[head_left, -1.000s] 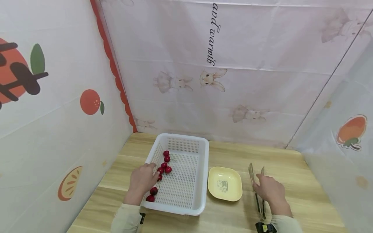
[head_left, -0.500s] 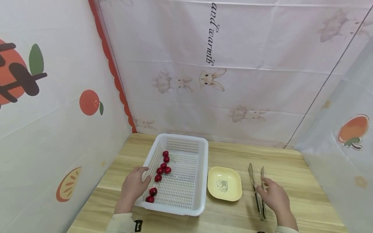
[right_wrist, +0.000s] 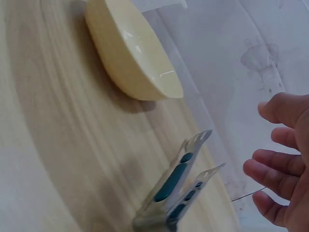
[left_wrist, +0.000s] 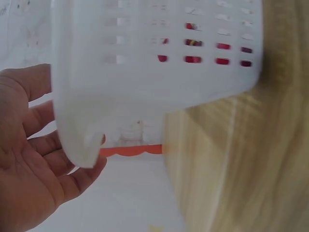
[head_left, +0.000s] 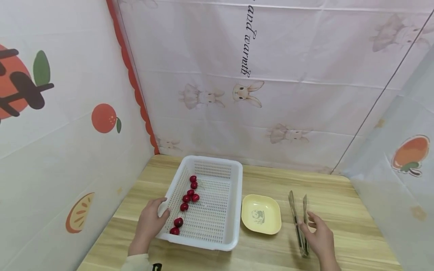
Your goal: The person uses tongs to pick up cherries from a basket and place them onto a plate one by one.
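My left hand (head_left: 149,222) is at the left rim of a white plastic basket (head_left: 236,210), its fingers loosely bent. In the left wrist view the fingers (left_wrist: 79,181) lie around the outer edge of the rim, without a plain grip. Several dark red cherries (head_left: 184,207) lie along the left side inside the basket. To the right, metal tongs (head_left: 297,227) with dark green handle inserts lie spread on the table. My right hand (head_left: 318,237) hovers beside them, fingers relaxed; the right wrist view shows a gap between hand and tongs (right_wrist: 171,183).
A yellow square dish (head_left: 271,214) with a panda print stands between basket and tongs. The wooden table (head_left: 264,252) meets a printed cloth wall (head_left: 210,135) at the back, with more cloth walls on both sides.
My left hand has drawn back leftward from above the cherries to the basket's rim. My right hand has moved right and toward me, off the tongs. Basket, dish and tongs stay in place.
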`<move>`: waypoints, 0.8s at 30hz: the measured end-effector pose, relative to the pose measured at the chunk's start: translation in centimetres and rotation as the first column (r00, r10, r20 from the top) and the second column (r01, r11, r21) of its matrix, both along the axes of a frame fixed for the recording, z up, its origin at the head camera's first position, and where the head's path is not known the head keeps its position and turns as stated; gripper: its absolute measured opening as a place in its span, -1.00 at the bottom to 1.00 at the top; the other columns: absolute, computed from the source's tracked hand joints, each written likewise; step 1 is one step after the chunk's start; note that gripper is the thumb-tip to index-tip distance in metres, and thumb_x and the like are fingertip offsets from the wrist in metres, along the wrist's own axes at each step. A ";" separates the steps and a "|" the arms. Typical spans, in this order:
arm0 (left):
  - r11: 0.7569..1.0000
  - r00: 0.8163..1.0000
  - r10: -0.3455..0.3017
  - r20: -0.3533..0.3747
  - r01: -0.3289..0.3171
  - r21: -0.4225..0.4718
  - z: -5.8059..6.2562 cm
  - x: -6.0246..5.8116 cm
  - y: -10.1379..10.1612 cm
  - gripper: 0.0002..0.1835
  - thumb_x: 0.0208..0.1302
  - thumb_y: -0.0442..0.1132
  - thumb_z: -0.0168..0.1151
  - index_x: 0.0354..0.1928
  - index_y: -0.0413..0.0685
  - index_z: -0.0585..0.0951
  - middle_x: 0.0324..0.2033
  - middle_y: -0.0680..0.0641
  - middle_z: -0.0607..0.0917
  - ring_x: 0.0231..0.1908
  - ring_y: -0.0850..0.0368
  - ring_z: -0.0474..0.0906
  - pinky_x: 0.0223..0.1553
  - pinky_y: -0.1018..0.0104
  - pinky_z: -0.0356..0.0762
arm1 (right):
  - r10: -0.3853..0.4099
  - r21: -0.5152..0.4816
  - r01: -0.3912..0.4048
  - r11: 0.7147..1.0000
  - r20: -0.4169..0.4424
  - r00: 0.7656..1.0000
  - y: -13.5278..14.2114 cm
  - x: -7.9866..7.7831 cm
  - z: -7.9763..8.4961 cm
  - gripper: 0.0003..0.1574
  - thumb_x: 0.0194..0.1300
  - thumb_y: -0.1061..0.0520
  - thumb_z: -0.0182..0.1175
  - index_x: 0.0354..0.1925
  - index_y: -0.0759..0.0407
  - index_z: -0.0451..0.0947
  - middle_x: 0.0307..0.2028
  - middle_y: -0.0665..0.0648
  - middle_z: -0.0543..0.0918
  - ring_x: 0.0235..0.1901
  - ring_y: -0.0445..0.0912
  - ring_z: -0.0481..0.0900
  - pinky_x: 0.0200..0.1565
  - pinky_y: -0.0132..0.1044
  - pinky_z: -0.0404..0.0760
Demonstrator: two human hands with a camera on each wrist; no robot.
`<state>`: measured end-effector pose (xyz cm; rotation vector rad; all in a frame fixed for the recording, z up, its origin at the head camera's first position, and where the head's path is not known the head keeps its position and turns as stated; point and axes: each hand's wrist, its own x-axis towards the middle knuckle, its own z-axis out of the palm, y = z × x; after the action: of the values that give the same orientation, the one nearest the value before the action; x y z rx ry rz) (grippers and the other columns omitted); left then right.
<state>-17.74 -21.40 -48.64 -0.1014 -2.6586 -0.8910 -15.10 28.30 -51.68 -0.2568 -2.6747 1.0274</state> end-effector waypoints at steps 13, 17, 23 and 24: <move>0.996 0.996 0.052 0.068 -0.057 0.075 -2.2 0.3 -0.6 -0.57 0.14 -0.30 0.26 0.05 -0.32 0.49 -0.09 -0.33 0.54 -0.16 -0.18 0.54 -0.25 0.01 0.56 | -0.144 -0.128 0.134 0.983 -0.076 0.987 -0.1 0.3 -2.6 -0.32 0.20 0.13 0.24 0.16 0.48 0.28 0.02 0.49 0.42 -0.06 0.33 0.45 -0.12 0.22 0.42; 0.994 0.997 0.052 0.064 -0.057 0.091 -2.7 0.3 -0.8 -0.56 0.14 -0.32 0.25 0.08 -0.32 0.47 -0.11 -0.33 0.56 -0.15 -0.21 0.54 -0.24 0.00 0.56 | -0.202 -0.236 0.184 0.954 -0.054 0.978 -0.4 0.6 -3.4 -0.27 0.21 0.08 0.23 0.19 0.48 0.24 0.03 0.47 0.39 -0.03 0.31 0.41 -0.11 0.23 0.39; 0.991 0.996 0.048 0.075 -0.057 0.122 -3.0 0.1 -0.9 -0.55 0.14 -0.34 0.25 0.10 -0.28 0.45 -0.15 -0.33 0.60 -0.24 -0.16 0.59 -0.33 0.10 0.59 | -0.261 -0.308 0.243 0.920 -0.019 0.965 -0.6 1.2 -5.1 -0.18 0.19 0.03 0.27 0.22 0.49 0.20 0.04 0.46 0.39 -0.01 0.28 0.39 -0.08 0.18 0.40; 0.991 0.996 0.050 0.077 -0.059 0.123 -3.1 0.1 -0.9 -0.55 0.14 -0.34 0.25 0.10 -0.27 0.46 -0.17 -0.33 0.60 -0.26 -0.14 0.59 -0.35 0.12 0.59 | -0.265 -0.304 0.246 0.920 -0.021 0.964 -0.6 1.2 -5.3 -0.16 0.18 0.02 0.28 0.22 0.49 0.20 0.04 0.46 0.39 -0.01 0.28 0.39 -0.08 0.17 0.41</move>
<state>-17.64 -22.31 -51.69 0.0340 -2.6504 -1.0595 -13.89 27.69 -57.02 -0.6065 -2.3416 1.3247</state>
